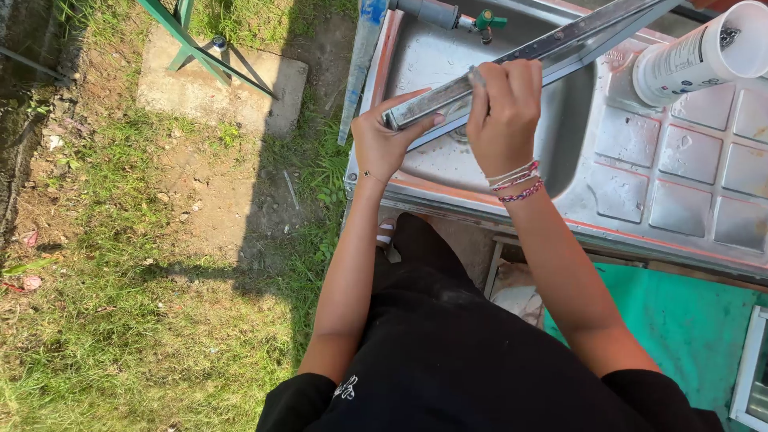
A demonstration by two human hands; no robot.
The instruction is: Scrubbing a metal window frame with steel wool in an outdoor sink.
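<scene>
A long grey metal bar [592, 32] lies slantwise over the basin of a steel sink [432, 60]. My left hand [384, 140] grips the bar's near end from below, thumb on top. My right hand [504, 116] wraps over the bar just beside it, fingers curled round the top edge. Several woven bracelets sit on my right wrist. The bar's far end runs out of view at the upper right.
A white plastic tub [696, 56] lies on the ribbed drainboard [688, 160] at the right. A grey pipe with a green tap [484, 20] sits behind the basin. Grass, bare soil and a concrete slab [220, 84] with green metal legs are at the left. Green sheeting lies under the sink.
</scene>
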